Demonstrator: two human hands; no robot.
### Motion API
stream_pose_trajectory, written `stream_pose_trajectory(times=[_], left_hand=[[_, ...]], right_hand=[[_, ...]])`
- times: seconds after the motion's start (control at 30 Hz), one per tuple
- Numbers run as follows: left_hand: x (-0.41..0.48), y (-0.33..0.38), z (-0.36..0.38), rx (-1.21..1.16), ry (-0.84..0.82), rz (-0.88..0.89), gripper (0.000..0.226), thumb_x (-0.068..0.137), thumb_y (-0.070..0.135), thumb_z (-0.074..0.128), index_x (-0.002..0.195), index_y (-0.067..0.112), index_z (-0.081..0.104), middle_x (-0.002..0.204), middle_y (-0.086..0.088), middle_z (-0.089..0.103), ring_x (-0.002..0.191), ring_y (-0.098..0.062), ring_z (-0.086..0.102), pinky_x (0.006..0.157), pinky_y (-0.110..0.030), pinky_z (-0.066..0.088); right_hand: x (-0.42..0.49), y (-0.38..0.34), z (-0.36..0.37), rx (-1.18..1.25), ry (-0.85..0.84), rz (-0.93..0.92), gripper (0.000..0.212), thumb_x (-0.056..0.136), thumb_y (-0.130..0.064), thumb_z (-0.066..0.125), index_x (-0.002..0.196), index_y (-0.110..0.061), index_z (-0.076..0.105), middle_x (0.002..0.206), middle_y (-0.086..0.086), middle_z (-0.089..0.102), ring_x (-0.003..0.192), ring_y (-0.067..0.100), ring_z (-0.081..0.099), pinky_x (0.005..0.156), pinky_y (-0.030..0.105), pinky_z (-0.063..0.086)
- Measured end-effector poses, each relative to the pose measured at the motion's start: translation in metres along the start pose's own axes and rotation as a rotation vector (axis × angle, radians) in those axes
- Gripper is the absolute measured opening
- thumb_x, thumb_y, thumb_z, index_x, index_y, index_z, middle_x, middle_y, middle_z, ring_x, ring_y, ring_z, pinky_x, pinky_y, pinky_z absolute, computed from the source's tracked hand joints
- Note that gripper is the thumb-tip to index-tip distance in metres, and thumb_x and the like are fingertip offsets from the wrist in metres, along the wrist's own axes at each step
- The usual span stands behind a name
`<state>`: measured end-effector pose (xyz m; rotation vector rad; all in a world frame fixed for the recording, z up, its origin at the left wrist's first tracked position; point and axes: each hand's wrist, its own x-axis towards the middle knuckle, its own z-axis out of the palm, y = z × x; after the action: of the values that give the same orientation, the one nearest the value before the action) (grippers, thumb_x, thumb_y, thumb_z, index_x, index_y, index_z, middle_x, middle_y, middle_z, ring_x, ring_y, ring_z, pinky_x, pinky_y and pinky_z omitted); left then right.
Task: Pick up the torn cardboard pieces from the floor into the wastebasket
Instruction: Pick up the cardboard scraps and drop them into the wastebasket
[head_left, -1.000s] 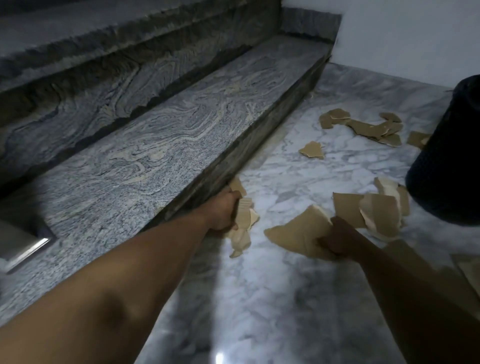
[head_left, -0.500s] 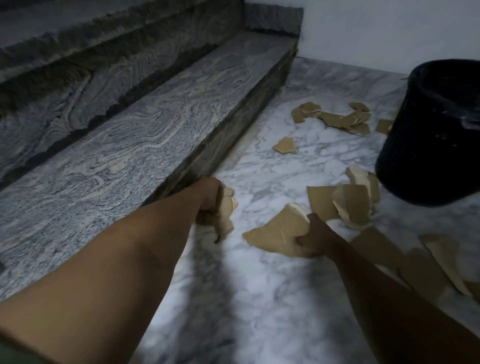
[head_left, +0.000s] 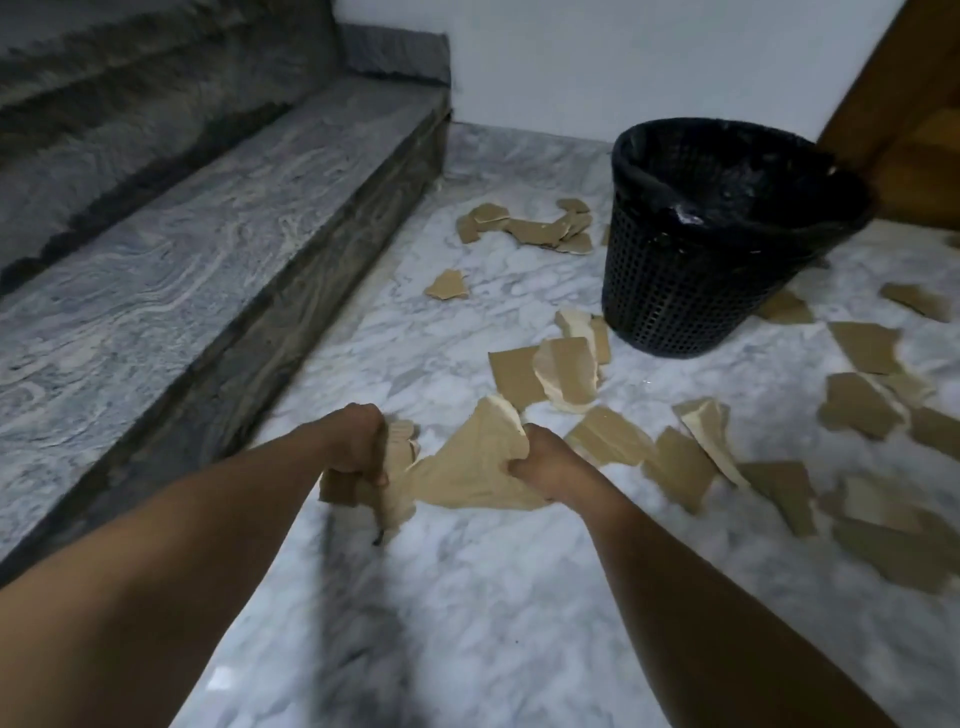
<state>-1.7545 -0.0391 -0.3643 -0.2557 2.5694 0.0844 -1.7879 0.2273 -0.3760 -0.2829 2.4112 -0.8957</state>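
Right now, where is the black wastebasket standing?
In the head view the wastebasket stands upright on the marble floor, upper right, near the white wall, with torn cardboard pieces lying around its base.

The wastebasket hid part of one cardboard piece behind it; another scrap, far right, ran out of view.

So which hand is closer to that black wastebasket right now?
The right. The right hand, gripping a large cardboard piece, is on the person's side and left of the wastebasket; the left hand, gripping smaller scraps, is farther left, beside the stone step.
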Motion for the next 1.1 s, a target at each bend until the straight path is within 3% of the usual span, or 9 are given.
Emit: stream_pose_trajectory(times=[0.17,0.27,0.4,0.5,0.6,0.73,0.83,0.97,1.1], left_hand=[[-0.014,0.058,-0.005,0.112,0.014,0.163,0.029,0.075,0.019,0.068,0.058,0.022,0.044,0.096,-0.012,0.072,0.071,-0.018,0.052,0.063,-0.024,0.041],[-0.016,0.107,-0.005,0.012,0.016,0.290,0.015,0.076,0.024,0.076,0.083,0.016,0.065,0.099,-0.007,0.072,0.078,-0.016,0.057,0.066,-0.022,0.039],[-0.012,0.183,-0.005,0.031,0.096,0.466,0.041,0.072,0.036,0.082,0.101,0.010,0.068,0.101,-0.011,0.068,0.094,-0.027,0.066,0.074,-0.024,0.043],[-0.011,0.227,-0.013,0.154,0.145,0.549,0.067,0.071,0.042,0.083,0.123,0.010,0.057,0.123,-0.015,0.054,0.109,-0.032,0.054,0.089,-0.030,0.044],[0.001,0.253,-0.014,0.255,0.098,0.615,0.096,0.063,0.048,0.086,0.142,0.014,0.044,0.148,-0.007,0.031,0.128,-0.032,0.035,0.100,-0.043,0.046],[0.008,0.272,-0.008,0.343,0.084,0.636,0.079,0.082,0.044,0.073,0.148,0.016,0.039,0.162,0.006,0.006,0.135,-0.028,0.029,0.101,-0.045,0.047],[0.014,0.277,-0.003,0.320,0.071,0.633,0.067,0.084,0.046,0.067,0.142,0.019,0.047,0.157,0.000,0.025,0.128,-0.029,0.040,0.102,-0.045,0.046],[0.012,0.280,-0.003,0.302,0.062,0.589,0.071,0.057,0.059,0.085,0.109,0.015,0.064,0.115,-0.003,0.060,0.101,-0.024,0.057,0.082,-0.036,0.055],[0.009,0.268,0.005,0.189,0.075,0.538,0.055,0.062,0.055,0.085,0.089,0.017,0.056,0.101,-0.004,0.063,0.097,-0.025,0.054,0.074,-0.029,0.043]], right_hand=[[-0.036,0.060,-0.071,-0.011,0.109,0.158,0.053,0.086,-0.031,0.063,0.137,-0.025,0.050,0.115,0.006,0.067,0.102,0.029,0.064,0.087,0.043,0.055],[-0.066,0.083,-0.102,-0.140,0.174,0.248,0.044,0.089,-0.027,0.062,0.129,-0.013,0.054,0.121,0.007,0.062,0.110,0.030,0.059,0.090,0.035,0.049],[-0.089,0.117,-0.100,-0.151,0.048,0.281,0.040,0.085,-0.027,0.064,0.120,-0.009,0.061,0.117,0.008,0.067,0.104,0.025,0.064,0.091,0.038,0.053],[-0.100,0.123,-0.100,-0.055,0.044,0.228,0.045,0.082,-0.023,0.064,0.126,-0.029,0.054,0.112,0.002,0.069,0.099,0.019,0.066,0.083,0.032,0.055],[-0.103,0.127,-0.102,-0.034,0.049,0.220,0.046,0.083,-0.022,0.062,0.128,-0.022,0.054,0.108,0.002,0.069,0.098,0.018,0.065,0.081,0.029,0.052],[-0.105,0.139,-0.100,-0.217,0.131,0.295,0.077,0.072,-0.058,0.067,0.139,-0.028,0.045,0.138,0.002,0.045,0.135,0.028,0.037,0.106,0.047,0.040],[-0.104,0.148,-0.093,-0.294,0.142,0.280,0.088,0.076,-0.063,0.069,0.149,-0.033,0.030,0.154,-0.001,0.023,0.143,0.030,0.019,0.111,0.051,0.029],[-0.095,0.156,-0.086,-0.307,0.177,0.338,0.069,0.076,-0.062,0.071,0.128,-0.022,0.049,0.139,0.008,0.033,0.133,0.031,0.032,0.105,0.050,0.034],[-0.089,0.159,-0.085,-0.163,0.225,0.316,0.076,0.074,-0.054,0.078,0.131,-0.014,0.048,0.133,0.012,0.043,0.121,0.028,0.049,0.098,0.037,0.043]])
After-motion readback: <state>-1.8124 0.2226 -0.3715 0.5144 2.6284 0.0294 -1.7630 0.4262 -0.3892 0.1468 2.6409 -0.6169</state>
